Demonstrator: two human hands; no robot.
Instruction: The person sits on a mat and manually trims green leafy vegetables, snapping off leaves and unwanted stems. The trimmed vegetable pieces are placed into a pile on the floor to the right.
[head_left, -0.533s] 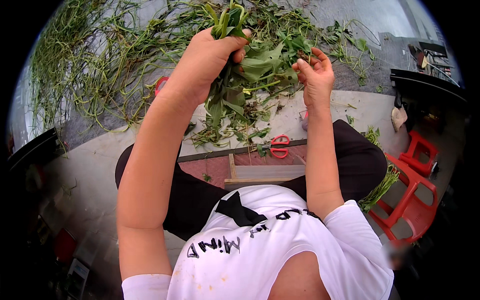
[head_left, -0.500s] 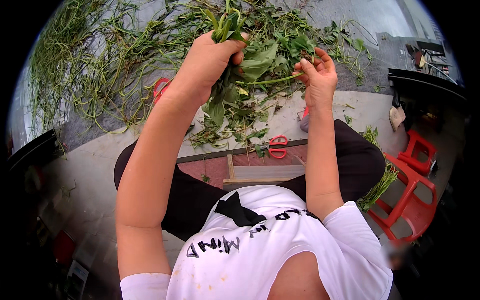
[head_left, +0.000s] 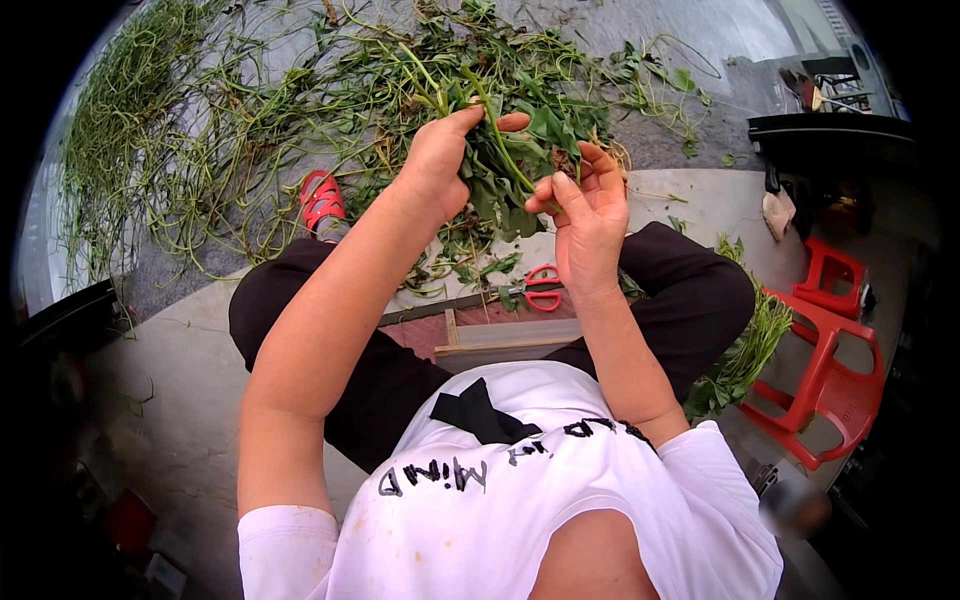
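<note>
My left hand (head_left: 443,155) is closed round a bunch of leafy green stems (head_left: 500,175), whose cut ends stick up past the thumb. One long stem (head_left: 507,150) bends from that bunch down to my right hand (head_left: 588,215), where the thumb and forefinger pinch it. The other right fingers are curled beside some wilted brown leaf. Large leaves hang below the left hand and partly hide it. Beyond both hands lies a wide heap of loose green vines (head_left: 280,140). Red-handled scissors (head_left: 541,288) rest on the ground between my legs.
A red sandal (head_left: 322,200) shows on my left foot. By my right knee lies a bundle of green stems (head_left: 745,350), close to a red plastic chair (head_left: 825,400) and a red stool (head_left: 832,278). A wooden-edged board (head_left: 500,345) is in front of my lap.
Both hands have come lower and nearer to each other. The stem between them, stretched sideways before, now slants down to the right hand. The view has shifted, showing more of the red sandal.
</note>
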